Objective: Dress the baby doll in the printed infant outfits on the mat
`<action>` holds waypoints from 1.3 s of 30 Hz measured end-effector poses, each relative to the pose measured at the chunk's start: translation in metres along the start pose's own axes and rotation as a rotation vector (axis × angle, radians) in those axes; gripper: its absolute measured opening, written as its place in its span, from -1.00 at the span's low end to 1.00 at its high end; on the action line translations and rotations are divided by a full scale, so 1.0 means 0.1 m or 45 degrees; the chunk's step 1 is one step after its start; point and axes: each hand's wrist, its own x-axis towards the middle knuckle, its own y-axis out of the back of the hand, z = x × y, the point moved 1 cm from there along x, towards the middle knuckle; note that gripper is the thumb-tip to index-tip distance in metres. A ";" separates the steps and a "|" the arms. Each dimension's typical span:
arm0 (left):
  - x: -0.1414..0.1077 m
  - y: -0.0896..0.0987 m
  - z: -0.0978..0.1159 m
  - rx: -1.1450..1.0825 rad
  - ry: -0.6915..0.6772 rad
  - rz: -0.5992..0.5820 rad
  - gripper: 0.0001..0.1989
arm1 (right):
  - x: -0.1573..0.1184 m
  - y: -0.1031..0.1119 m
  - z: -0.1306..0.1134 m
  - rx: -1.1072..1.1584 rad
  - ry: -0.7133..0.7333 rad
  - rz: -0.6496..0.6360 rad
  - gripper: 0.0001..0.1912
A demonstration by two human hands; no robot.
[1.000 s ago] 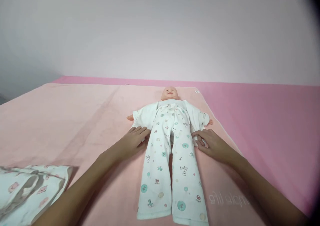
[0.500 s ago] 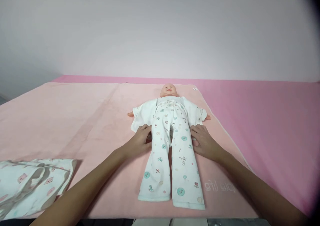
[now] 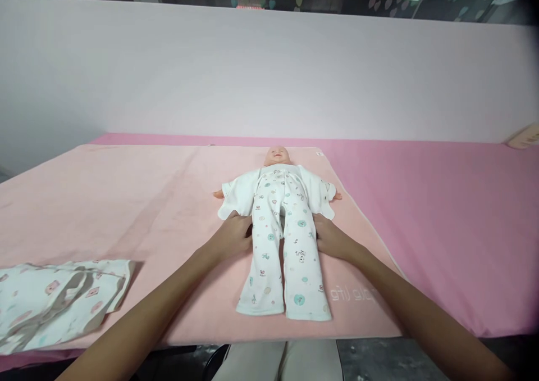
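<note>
A baby doll (image 3: 277,155) lies on its back, its head toward the wall and its arms spread in a white top (image 3: 241,192). White baby pants (image 3: 298,263) with small green and red prints lie over the doll's body, the waistband just below its neck and the legs stretched toward me. My left hand (image 3: 234,234) is closed at the pants' left side, fingers curled at the edge. On the opposite side my right hand (image 3: 332,237) is closed at the other edge, its fingertips partly hidden by the cloth. The doll's legs are hidden.
A peach blanket (image 3: 126,201) covers much of the pink table surface (image 3: 442,218). At the near left lies a folded white printed cloth (image 3: 63,299). A white wall (image 3: 269,72) stands behind the table. A beige object (image 3: 523,137) sits at the far right.
The view has tilted up slightly, showing more of the window above the wall and the floor below the table. Both hands stay at the sides of the pants.
</note>
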 end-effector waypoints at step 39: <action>-0.87 0.76 0.74 -1.418 0.672 -0.432 -0.42 | -0.61 0.36 -1.12 1.701 -0.799 0.081 -0.52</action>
